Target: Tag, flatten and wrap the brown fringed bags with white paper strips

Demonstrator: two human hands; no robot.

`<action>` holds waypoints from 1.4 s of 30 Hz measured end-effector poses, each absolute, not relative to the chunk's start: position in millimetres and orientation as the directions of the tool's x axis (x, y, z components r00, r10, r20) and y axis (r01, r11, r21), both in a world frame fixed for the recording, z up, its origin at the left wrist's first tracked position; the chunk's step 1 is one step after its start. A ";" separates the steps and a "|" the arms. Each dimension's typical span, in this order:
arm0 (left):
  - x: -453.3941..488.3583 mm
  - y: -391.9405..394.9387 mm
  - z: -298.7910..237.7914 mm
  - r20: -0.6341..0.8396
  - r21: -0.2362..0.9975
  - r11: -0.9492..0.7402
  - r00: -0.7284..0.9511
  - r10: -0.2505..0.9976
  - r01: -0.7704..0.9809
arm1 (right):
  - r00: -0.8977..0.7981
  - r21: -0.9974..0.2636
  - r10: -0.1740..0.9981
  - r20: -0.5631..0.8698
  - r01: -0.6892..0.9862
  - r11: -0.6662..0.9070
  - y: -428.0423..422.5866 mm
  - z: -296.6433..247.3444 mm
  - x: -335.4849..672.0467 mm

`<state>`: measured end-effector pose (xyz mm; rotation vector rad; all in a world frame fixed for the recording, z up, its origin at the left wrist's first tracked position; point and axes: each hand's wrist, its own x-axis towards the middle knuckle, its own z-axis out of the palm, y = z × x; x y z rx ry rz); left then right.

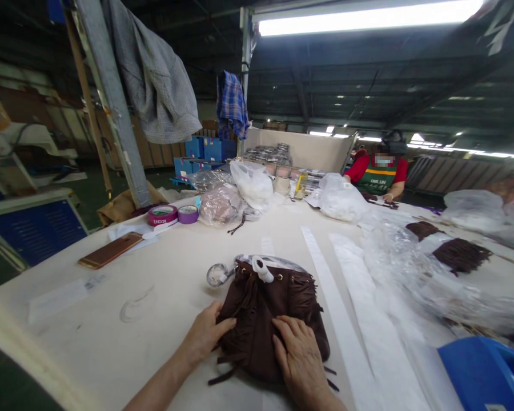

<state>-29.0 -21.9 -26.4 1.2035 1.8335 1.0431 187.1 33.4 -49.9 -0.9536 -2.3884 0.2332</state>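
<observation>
A dark brown fringed suede bag [265, 311] lies on the white table [154, 297] in front of me, with white stuffing showing at its mouth. My left hand [206, 335] rests against the bag's left side, fingers curled on its edge. My right hand [298, 357] lies flat on top of the bag's lower right part, fingers stretched out. A small round clear piece [216, 274] sits by the bag's upper left corner.
A phone [110, 250] and tape rolls [173, 214] lie at the left back. Clear plastic bags [411, 268] and more brown fringed pieces [460, 254] cover the right side. White paper strips [334, 291] run beside the bag. A blue bin [484, 371] is lower right. A person [379, 171] works at the far end.
</observation>
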 end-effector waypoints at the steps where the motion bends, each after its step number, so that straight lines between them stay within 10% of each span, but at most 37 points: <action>1: -31.0 -23.4 -27.7 -0.093 0.877 0.238 -0.337 0.937 0.418 | -0.593 -0.350 0.680 0.431 0.584 0.732 33.1 -49.5 186.7; 6: -22.6 -31.8 -17.5 0.137 0.728 0.188 -0.408 0.903 0.659 | -0.573 -0.355 0.681 0.455 0.585 0.729 31.4 -48.8 185.1; 11: 28.6 -14.4 -4.6 0.194 0.217 -0.128 0.085 0.977 0.968 | -0.558 -0.348 0.676 0.480 0.586 0.731 29.4 -47.8 184.3; 21: -28.8 -8.8 23.6 0.177 -0.051 0.380 -0.366 0.914 0.924 | -0.486 -0.440 0.703 0.518 0.553 0.707 28.0 -48.6 184.2; 27: 9.9 -12.6 -4.0 0.094 0.004 0.033 -0.034 0.995 0.999 | -0.505 -0.454 0.718 0.480 0.557 0.695 27.2 -46.4 185.1; 31: -3.9 -18.9 -27.6 -0.003 0.132 0.173 -0.174 0.985 0.976 | -0.502 -0.434 0.701 0.506 0.554 0.710 25.8 -44.0 185.1; 42: -7.0 60.7 27.2 0.350 0.534 -0.021 -0.198 0.916 0.845 | -0.483 -0.442 0.705 0.520 0.553 0.706 24.1 -42.5 184.0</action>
